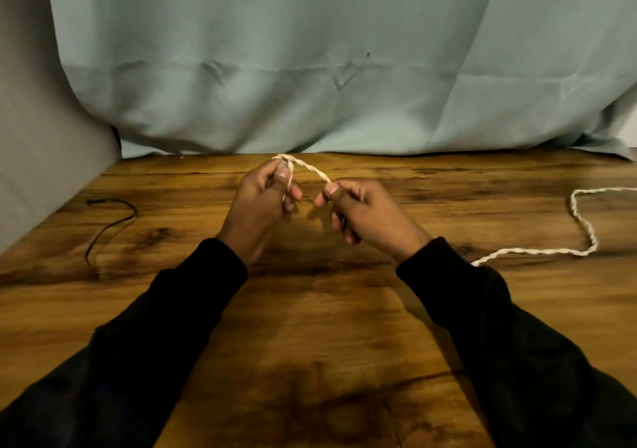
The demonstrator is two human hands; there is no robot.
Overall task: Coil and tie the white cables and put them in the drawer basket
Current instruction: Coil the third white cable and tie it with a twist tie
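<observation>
Above the desk [310, 309], the left hand [258, 203] and right hand [365, 213] each pinch the twisted white cable [310, 168] stretched between them.

Dim, warm light, seemingly from above, casts soft shadows on the table [310, 309]. The picture is slightly blurred, bowing at the edges.

Two hands pinch a twisted white cable above the wooden bench

The left hand [265, 199] and right hand [358, 210] grip a short arc of twisted white cable [312, 168] over the brown wooden bench [310, 327]; right of the hands, its slack snakes across the bench.
</observation>
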